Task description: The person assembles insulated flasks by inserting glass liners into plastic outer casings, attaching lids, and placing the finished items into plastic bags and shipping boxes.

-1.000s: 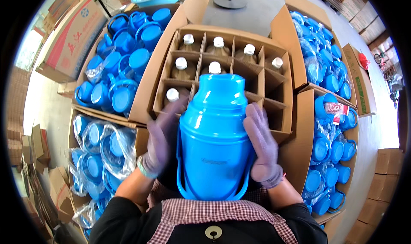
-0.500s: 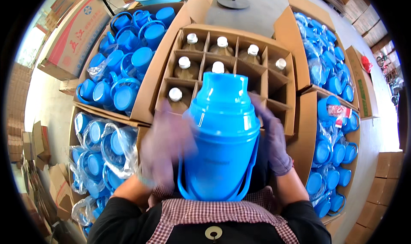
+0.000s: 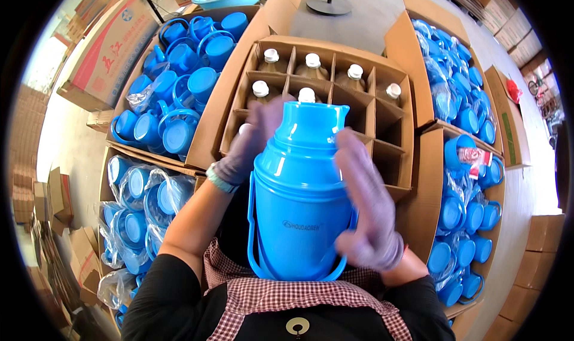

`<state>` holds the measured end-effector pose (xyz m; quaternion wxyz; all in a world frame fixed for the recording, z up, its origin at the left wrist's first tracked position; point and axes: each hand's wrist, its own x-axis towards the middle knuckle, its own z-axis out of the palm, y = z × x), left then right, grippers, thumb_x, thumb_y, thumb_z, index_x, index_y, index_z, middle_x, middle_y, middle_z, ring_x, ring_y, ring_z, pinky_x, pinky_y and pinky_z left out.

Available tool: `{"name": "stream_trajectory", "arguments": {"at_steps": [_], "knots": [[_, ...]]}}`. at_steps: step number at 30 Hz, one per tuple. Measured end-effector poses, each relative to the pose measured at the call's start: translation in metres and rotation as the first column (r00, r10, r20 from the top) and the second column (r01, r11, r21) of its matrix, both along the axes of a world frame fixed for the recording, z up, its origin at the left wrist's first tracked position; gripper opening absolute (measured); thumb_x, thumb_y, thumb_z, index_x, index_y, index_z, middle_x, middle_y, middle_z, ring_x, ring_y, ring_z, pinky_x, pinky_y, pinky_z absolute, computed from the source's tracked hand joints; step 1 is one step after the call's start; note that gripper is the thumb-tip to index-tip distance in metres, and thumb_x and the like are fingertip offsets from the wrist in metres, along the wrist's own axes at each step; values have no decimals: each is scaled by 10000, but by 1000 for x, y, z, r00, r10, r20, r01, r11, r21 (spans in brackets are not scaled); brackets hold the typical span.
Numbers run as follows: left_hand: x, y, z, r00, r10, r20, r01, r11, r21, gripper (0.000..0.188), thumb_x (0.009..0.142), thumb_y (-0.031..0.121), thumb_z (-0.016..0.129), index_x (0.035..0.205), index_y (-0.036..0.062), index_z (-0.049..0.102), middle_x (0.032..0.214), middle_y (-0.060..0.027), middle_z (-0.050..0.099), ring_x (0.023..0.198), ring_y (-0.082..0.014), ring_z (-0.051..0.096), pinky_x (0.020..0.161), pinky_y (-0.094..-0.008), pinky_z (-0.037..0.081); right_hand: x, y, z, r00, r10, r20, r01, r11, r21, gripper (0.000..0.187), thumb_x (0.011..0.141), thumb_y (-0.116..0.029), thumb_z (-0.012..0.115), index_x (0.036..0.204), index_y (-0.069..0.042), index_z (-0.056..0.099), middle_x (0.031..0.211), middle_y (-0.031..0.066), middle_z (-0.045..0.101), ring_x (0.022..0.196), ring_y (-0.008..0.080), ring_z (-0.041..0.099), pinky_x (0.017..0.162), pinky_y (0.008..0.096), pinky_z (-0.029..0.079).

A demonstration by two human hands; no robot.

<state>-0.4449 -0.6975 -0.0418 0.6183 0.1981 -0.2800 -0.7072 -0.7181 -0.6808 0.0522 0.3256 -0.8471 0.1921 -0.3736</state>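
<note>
Head view: the blue flask shell point(image 3: 302, 215) sits right between the left grip point(image 3: 254, 135) and the right grip point(image 3: 366, 206), neck end pointing away from the apron point(image 3: 311, 296). Left grip is up by the neck, fingers loosely straight, not pinching anything I can see. Finger ends go behind the shell, so no clue if they're actually touching. Right grip is spread out along the opposite side, kinda blurry, contact unclear too.

So, steadying this thing well, imo: get the 2 palms facing each other at the same height and press evenly. Right now the left looks further up the shell than the right, and lopsided pressure would probably make it twist. Glossy plastic plus gloves is likely slippery, so I'd go for full palms over fingertips.

Watch the bail handle point(image 3: 253, 239) too. It hangs below the left grip and loops round the base, easy to snag a thumb in. I can't see what holds the base up, so don't trust it to stand alone.

Also mind the divided carton point(image 3: 335, 49) just beyond both grips: 7 white-capped bottles point(image 3: 312, 63) show, 1 of them peeking out just beside the left grip.
</note>
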Motion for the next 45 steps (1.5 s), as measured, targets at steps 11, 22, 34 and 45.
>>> {"name": "stream_trajectory", "arguments": {"at_steps": [11,22,34,45], "knots": [[-9,32,138,574,270,773,2,944,-331,1253,875,834,534,1632,-68,104,1691,-215,218,1568,-316,229,1267,-429,199,27,-53,-19,927,-53,372,-244,670,701,939,992,-680,493,1612,-6,283,1626,175,349,1515,296,325,1245,441,257],[113,43,53,881,398,254,-378,917,-128,639,1030,406,629,1502,5,468,1484,-160,567,1351,-310,569,1110,-456,498,136,-184,-77,874,485,-28,-416,778,470,600,983,-434,656,1438,-54,561,1412,184,572,1293,263,580,1137,413,429],[130,89,22,880,470,-71,-455,875,165,889,960,702,545,1543,39,434,1503,-206,541,1302,-382,591,1111,-546,486,88,-152,-110,838,22,-545,-1,999,38,634,701,-342,865,1242,-179,580,1024,144,732,959,353,727,855,435,580],[106,-3,94,888,249,387,-74,907,-414,529,1014,444,627,1360,44,615,1652,-283,243,1545,-448,213,1233,-600,289,79,-222,229,988,79,136,-44,970,-239,456,1029,-307,673,1346,-87,431,1132,40,610,980,155,643,860,338,565]]}}
